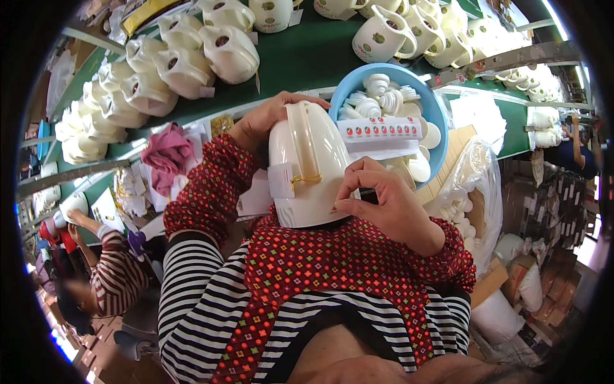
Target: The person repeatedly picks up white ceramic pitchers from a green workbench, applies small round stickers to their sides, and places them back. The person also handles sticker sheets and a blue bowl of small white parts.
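A cream plastic jug point(329, 150) lies tilted in front of my chest, its long handle turned up. A white tag point(280, 181) hangs from the handle by a yellow tie. My left hand point(265, 121) grips the jug at its far end, the fingers partly hidden behind it. Against the near right side of the jug, my right hand point(390, 201) is closed in a pinch. A small reddish mark shows at its thumb tip; what the pinch holds, if anything, cannot be made out. Just beyond that hand, a white sticker strip point(380, 130) with red and green prints rests on the basin.
A blue basin point(440, 118) of white screw-type stoppers point(377, 83) stands ahead right. Cream jugs point(230, 54) line the green bench point(300, 61) on both sides. A pink cloth point(167, 157) lies left; a plastic bag point(476, 185) stands right. Another person point(118, 272) works at far left.
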`<move>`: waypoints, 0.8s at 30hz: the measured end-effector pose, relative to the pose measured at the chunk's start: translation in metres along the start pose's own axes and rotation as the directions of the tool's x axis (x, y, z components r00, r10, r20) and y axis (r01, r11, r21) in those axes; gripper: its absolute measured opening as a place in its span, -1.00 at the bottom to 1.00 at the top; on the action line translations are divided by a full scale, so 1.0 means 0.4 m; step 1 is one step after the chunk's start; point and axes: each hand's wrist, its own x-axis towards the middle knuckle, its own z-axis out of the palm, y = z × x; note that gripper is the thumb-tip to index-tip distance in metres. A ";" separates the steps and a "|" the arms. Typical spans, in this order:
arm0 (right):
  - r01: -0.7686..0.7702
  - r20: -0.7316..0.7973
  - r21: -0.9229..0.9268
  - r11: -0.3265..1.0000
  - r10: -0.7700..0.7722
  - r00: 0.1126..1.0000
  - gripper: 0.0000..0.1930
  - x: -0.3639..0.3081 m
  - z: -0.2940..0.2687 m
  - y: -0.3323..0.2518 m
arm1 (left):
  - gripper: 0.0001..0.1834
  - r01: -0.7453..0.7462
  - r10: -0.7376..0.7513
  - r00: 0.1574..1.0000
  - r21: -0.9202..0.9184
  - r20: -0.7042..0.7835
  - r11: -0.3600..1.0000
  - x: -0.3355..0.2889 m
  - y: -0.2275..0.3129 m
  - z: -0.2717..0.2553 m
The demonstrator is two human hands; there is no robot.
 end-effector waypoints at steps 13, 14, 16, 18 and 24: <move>0.076 -0.003 -0.286 0.955 -0.080 0.997 -0.79 0.001 0.067 0.000 | 0.05 0.033 -0.036 0.999 0.172 0.016 0.985 -0.017 0.027 0.028; 0.101 -0.022 -0.324 0.941 -0.114 0.993 -0.76 0.002 0.074 0.006 | 0.05 0.025 -0.029 0.999 0.171 0.019 0.985 -0.015 0.027 0.027; 0.121 -0.072 -0.384 0.916 -0.160 0.985 -0.67 0.004 0.081 0.024 | 0.06 0.016 -0.020 1.000 0.166 0.023 0.986 -0.017 0.023 0.027; 0.112 -0.141 -0.432 0.895 -0.189 0.972 -0.53 0.010 0.081 0.045 | 0.05 0.034 -0.036 0.999 0.151 0.008 0.988 -0.016 0.037 0.034; 0.025 -0.334 -0.542 0.840 -0.243 0.911 -0.17 0.062 0.052 0.113 | -0.12 0.017 -0.014 1.000 0.186 -0.020 0.982 0.004 0.080 0.016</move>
